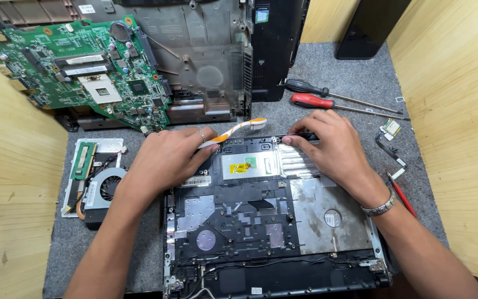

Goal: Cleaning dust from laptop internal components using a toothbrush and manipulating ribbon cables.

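On the grey felt mat [327, 83], between pale wooden walls: my two bare hands at an opened laptop.

Left hand [168, 155]: my fingers are closed around the handle of an orange-and-white plastic toothbrush [238, 129]; a ring shows on one finger.

Toothbrush: it lies nearly level over the far left edge of the laptop, bristle head pointing right and away from me, just beyond the casing rim.

Right hand [333, 145]: I rest it palm down on the far right part of the laptop, fingers spread and only lightly bent, fingertips [289, 139] pressing on the far rim. It clasps nothing that I can see. A metal bracelet [380, 208] sits on that wrist.

Laptop: a black, stripped laptop base [239, 227] with bare silver metal plates lies straight before me, under both hands.

Beyond my left hand: a green circuit board [84, 72] leaning on a grey plastic laptop shell [206, 61].

Left of the laptop: a small round cooling fan [106, 188] on a white tray, near my left forearm.

Beyond my right hand: a black-handled screwdriver [305, 86] and a red-handled screwdriver [312, 101], side by side, shafts pointing right.

Beside my right wrist: a slim red tool [402, 196], close to the bracelet.
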